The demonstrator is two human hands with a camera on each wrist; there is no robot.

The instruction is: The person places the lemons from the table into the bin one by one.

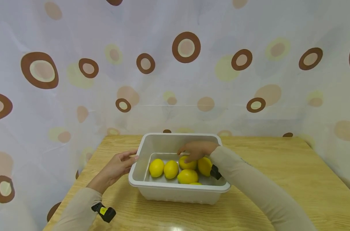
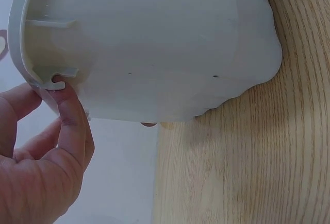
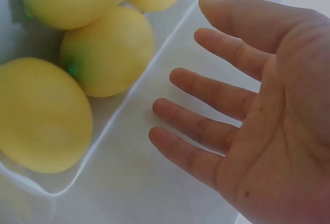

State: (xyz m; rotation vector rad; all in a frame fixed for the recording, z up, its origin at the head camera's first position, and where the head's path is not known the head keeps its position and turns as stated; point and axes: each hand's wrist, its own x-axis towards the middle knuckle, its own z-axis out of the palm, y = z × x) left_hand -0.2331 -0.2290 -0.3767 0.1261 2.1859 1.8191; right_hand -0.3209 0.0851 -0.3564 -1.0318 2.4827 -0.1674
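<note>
A white plastic tub [image 1: 179, 192] stands on the wooden table with several yellow lemons inside. My left hand [image 1: 120, 166] is at the tub's left rim; in the left wrist view its thumb and fingers pinch the rim beside a small hook-shaped rib [image 2: 56, 84]. Inside the tub, my right hand [image 1: 196, 150] hovers over the lemons toward the back right. Its fingers are spread and hold nothing, as the right wrist view shows. Nearest to it are a lemon [image 1: 186, 164] under its fingers and another lemon [image 1: 204, 166] by the wrist. Two more lemons [image 1: 170, 169] lie at the left.
The wooden table [image 1: 279, 166] extends to both sides of the tub. Behind it hangs a pale curtain [image 1: 163, 83] with brown and beige circles. A black strap device [image 1: 104, 211] is worn on the left wrist, and another [image 1: 215, 172] on the right.
</note>
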